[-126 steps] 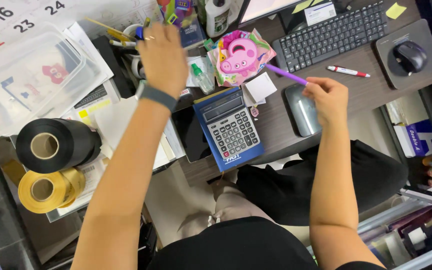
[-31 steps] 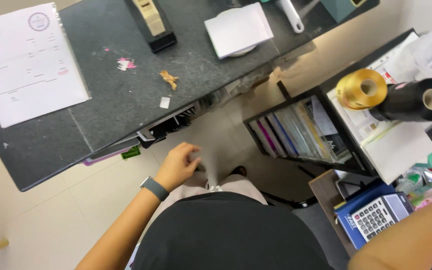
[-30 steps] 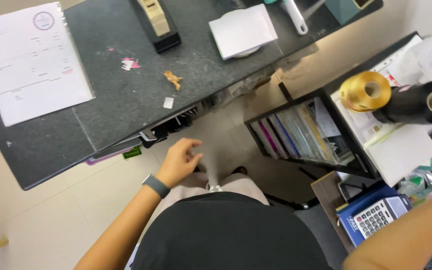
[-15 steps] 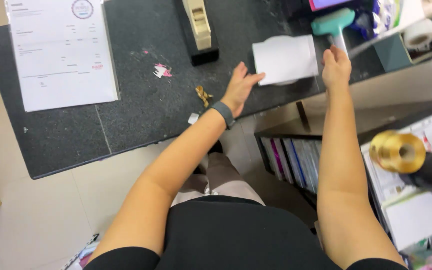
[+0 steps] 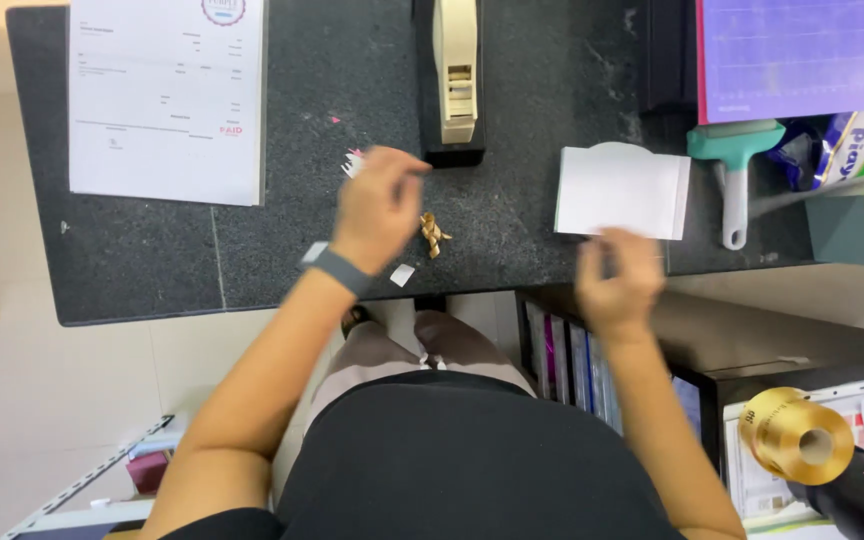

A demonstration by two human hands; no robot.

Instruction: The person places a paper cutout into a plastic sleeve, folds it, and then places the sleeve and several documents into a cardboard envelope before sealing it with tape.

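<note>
- The dark stone counter (image 5: pixel 252 260) fills most of the view, with a printed sheet of paper (image 5: pixel 165 100) lying flat at its far left.
- Next down in size is the white pad of paper (image 5: pixel 620 192), flat near the front edge and just left of a teal-handled roller (image 5: pixel 735 170). It looks light and a bit floppy, so it's probably easiest to grab by a corner or slide off the edge.
- A beige tape dispenser (image 5: pixel 457 75) on a black base stands upright toward the back, heavy-looking and unlikely to slide.
- The right hand (image 5: pixel 617 285) hangs at the counter's front edge, just under the pad. It's blurred, fingers curled loosely, and you can't tell if it's pinching anything.
- The left hand (image 5: pixel 380 208) is over the counter near the dispenser's base, fingers bunched downward and also blurred, so its grip is unclear too.
- Smallest: a crumpled gold ribbon scrap (image 5: pixel 434 235) just right of that hand. It's featherweight and crinkly, a fingertip-pinch kind of thing.
</note>
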